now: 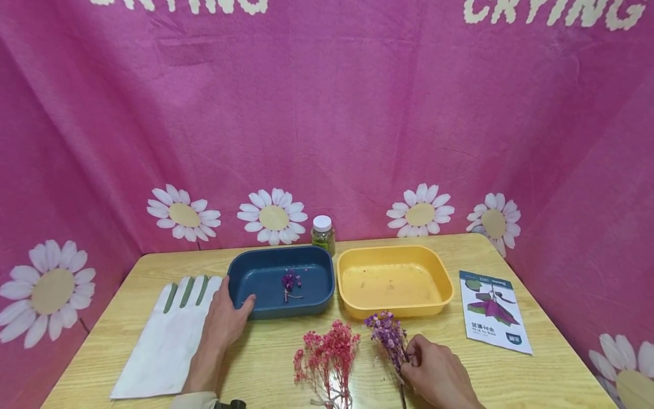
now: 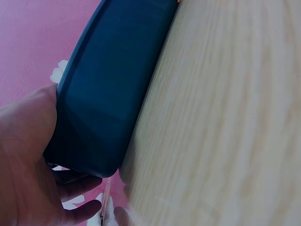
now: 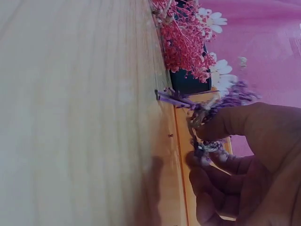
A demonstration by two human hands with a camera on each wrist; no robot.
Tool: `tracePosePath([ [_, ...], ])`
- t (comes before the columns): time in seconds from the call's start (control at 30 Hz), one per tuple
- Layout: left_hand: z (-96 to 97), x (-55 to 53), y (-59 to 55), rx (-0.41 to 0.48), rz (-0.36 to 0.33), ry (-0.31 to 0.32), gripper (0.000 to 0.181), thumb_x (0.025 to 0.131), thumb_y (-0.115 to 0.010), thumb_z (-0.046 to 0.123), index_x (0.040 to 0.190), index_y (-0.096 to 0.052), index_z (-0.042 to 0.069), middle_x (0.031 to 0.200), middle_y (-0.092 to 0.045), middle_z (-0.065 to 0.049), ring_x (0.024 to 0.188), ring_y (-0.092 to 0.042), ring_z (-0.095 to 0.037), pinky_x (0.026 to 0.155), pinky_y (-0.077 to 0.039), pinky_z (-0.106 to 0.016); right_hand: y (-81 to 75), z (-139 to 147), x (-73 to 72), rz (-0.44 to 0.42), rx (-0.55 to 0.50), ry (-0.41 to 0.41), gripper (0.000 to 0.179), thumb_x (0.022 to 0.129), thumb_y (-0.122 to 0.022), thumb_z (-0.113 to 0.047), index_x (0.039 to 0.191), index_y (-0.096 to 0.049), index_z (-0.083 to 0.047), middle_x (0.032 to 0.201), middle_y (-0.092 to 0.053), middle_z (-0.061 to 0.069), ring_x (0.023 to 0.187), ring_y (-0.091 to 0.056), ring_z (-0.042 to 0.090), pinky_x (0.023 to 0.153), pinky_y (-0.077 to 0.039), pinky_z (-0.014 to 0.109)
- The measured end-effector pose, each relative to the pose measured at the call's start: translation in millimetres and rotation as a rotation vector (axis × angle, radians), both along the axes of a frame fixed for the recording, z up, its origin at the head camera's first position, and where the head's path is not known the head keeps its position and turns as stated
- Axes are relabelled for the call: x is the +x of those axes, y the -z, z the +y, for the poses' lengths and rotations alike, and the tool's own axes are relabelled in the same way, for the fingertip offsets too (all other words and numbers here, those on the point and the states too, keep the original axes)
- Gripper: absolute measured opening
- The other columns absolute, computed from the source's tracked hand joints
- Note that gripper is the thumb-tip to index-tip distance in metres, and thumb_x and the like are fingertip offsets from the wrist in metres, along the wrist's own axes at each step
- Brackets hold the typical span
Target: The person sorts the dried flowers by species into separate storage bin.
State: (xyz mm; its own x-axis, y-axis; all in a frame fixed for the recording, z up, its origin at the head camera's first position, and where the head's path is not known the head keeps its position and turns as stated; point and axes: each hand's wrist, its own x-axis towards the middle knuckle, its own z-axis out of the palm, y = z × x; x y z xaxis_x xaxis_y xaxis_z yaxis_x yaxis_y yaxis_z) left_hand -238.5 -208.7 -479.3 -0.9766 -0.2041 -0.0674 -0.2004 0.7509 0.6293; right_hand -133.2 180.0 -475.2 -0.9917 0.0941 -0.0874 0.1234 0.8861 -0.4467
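At the left end of the blue tray (image 1: 286, 311), my left hand (image 1: 227, 318) grips the near corner. Its thumb lies over the rim and the fingers pass along the outer wall, as the left wrist view of the blue tray (image 2: 108, 94) shows. A small purple flower sprig (image 1: 290, 281) with a twine tie lies inside that tray. My right hand (image 1: 439, 369) pinches a bunch of purple dried flowers (image 1: 389, 338) by its tied stems, in front of the yellow tray (image 1: 395, 311). The right wrist view has the stem ends pointing away from the thumb.
A bunch of pink dried flowers (image 1: 329, 355) lies between the hands. White gloves (image 1: 160, 341) with green stripes lie at left, partly under the left forearm. A seed packet (image 1: 493, 312) lies at right. A white-capped jar (image 1: 323, 234) stands behind the trays, near the pink curtain (image 1: 327, 125).
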Motion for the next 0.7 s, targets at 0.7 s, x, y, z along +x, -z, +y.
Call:
tracePosePath([
  [0.7, -0.2, 0.5, -1.9, -0.004, -0.008, 0.006, 0.088, 0.093, -0.053, 0.045, 0.155, -0.007, 0.003, 0.155, -0.022, -0.028, 0.142, -0.025, -0.044, 0.115, -0.025, -0.059, 3.8, 13, -2.2, -0.042, -0.251, 0.016, 0.030, 0.078, -0.075, -0.013, 0.106, -0.067, -0.012, 0.070, -0.061, -0.009, 0.063, -0.054, 0.007, 0.066, -0.045, 0.026],
])
